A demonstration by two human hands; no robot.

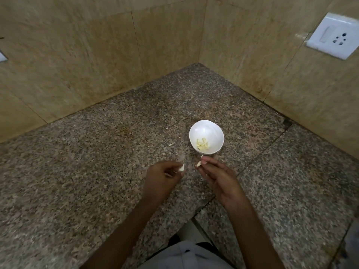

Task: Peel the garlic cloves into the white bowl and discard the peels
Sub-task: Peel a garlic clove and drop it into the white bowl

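Granite countertop (97,171): white bowl (206,129) stands between back corner and front edge, peeled cloves (202,143) inside. Your left hand (162,175) pinches a white garlic piece (181,168). Your right hand (215,173) pinches a small scrap (198,163) just beside the bowl's near rim, probably for dropping. Clove or peel: cannot tell.

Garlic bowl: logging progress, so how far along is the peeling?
Done: several peeled cloves lie in the white bowl. In hand: left hand and right hand each pinch a pale piece, clove or peel unclear. Left: discarding peels, like the scrap on the counter.
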